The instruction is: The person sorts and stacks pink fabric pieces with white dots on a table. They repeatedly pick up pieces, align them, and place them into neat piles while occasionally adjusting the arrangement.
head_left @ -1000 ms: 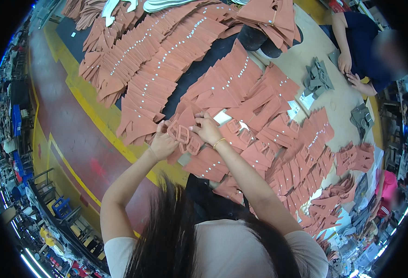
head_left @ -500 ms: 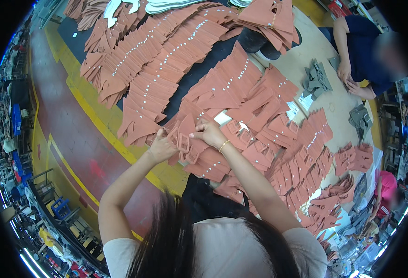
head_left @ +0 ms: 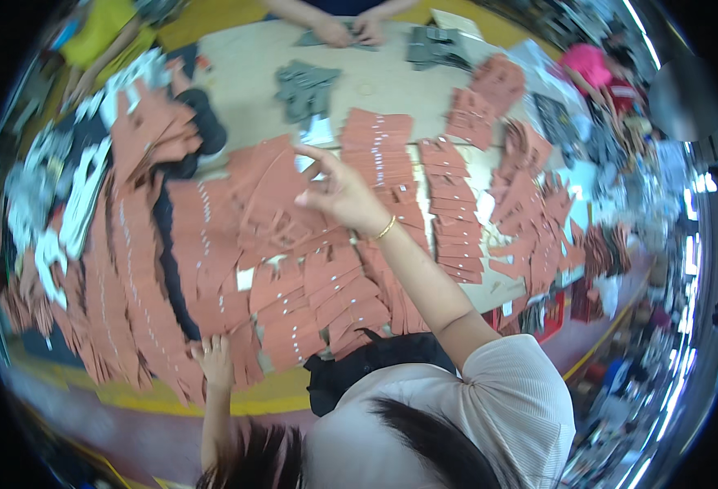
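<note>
My right hand [head_left: 343,194] is raised over the middle of the table, thumb and forefinger apart with nothing between them. Just beside its fingertips, a salmon-coloured flat cut piece [head_left: 271,189] with strap-like cutouts lies on other pieces. At the near left edge, my left hand [head_left: 215,363] rests its slightly spread fingers on the end of a row of overlapping salmon pieces [head_left: 206,236]. Small white labels run along that row. The undersides of the left fingers are hidden.
Grey pieces [head_left: 306,88] lie farther back, near a co-worker's hands [head_left: 351,31]. White pieces [head_left: 86,196] and a dark rounded object [head_left: 204,122] are on the left. More salmon pieces [head_left: 455,212] cover the right side. A black bag-like item [head_left: 375,363] sits against my front.
My hands, together on a salmon piece with rectangular cutouts before, have parted. The left went to the row at the near left; the right let go. The view has swung right.
</note>
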{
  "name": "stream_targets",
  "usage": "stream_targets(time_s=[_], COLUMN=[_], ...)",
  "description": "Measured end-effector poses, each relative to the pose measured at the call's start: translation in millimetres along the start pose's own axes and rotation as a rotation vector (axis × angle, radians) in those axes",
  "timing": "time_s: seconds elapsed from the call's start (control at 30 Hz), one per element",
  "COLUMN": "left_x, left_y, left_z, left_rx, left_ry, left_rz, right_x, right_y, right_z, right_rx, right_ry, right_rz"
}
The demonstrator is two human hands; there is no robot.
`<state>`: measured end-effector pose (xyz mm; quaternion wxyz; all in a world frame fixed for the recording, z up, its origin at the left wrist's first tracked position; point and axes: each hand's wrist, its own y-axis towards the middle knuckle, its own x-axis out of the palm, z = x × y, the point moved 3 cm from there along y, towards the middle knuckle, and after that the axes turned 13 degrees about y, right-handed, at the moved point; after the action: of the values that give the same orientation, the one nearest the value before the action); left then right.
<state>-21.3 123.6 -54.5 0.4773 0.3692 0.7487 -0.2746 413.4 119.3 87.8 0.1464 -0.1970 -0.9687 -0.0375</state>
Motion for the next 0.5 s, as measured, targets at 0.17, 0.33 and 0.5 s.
stream_targets(time_s=[0.17, 0.33, 0.5], left_x=[11, 17, 11], left_y=[8, 23, 29], left_z=[-3, 7, 13], left_rx=[0.009, 0.013, 0.006], left_ry=[-0.096, -0.016, 0.053], left_rz=[-0.189, -0.247, -0.26], right_x=[-166, -330, -461], right_y=[0, 6, 15], right_z=[-26, 2, 90], right_rx=[-0.238, -0.556, -0.623], right_ry=[0.541, 0.956, 1.137], right_rz=[0.458, 0.684, 0.918])
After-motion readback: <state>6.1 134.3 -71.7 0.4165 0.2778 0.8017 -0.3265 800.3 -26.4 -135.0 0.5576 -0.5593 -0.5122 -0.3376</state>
